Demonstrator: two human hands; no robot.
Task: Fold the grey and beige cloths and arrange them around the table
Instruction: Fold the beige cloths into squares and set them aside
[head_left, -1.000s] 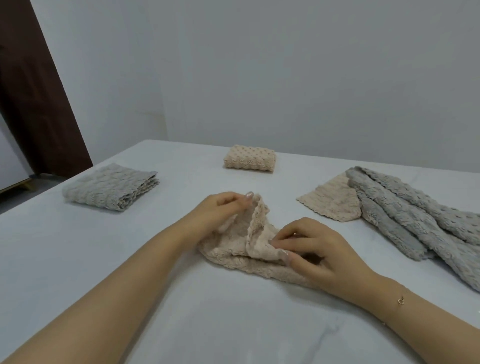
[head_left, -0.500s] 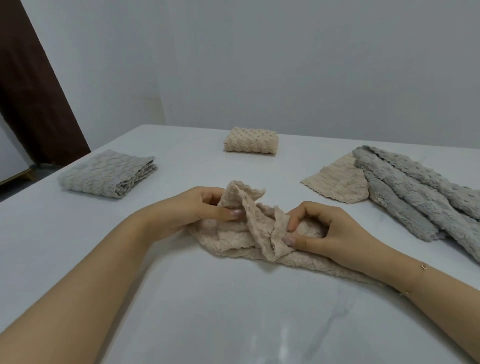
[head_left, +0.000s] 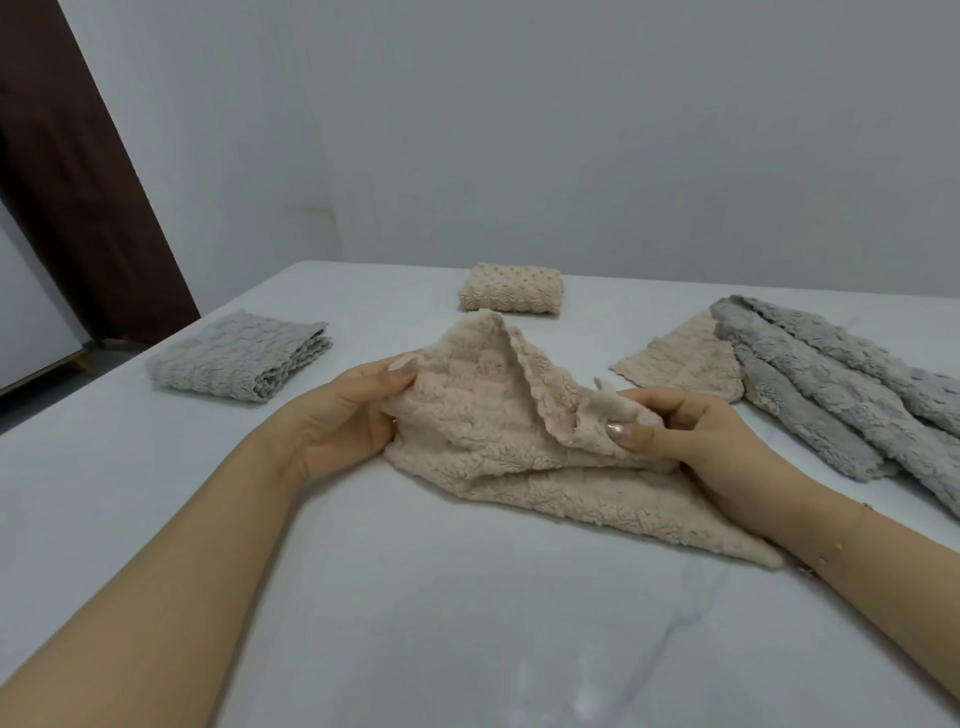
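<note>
Fingers (head_left: 402, 371) of both hands pinched the soft, floppy beige cloth (head_left: 483, 415) by 2 edges, best held at its corners.

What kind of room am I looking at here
Probably a plain indoor room at home: a white marble-look table, bare grey walls and a dark wooden door.

- Held cloth (head_left: 519, 441) lies mid-table (head_left: 415, 623), between left hand (head_left: 337, 415) and right hand (head_left: 691, 441).
- One folded cloth (head_left: 239, 358) far left, another (head_left: 511, 288) far centre.
- Unfolded pile (head_left: 810, 374) right.
</note>
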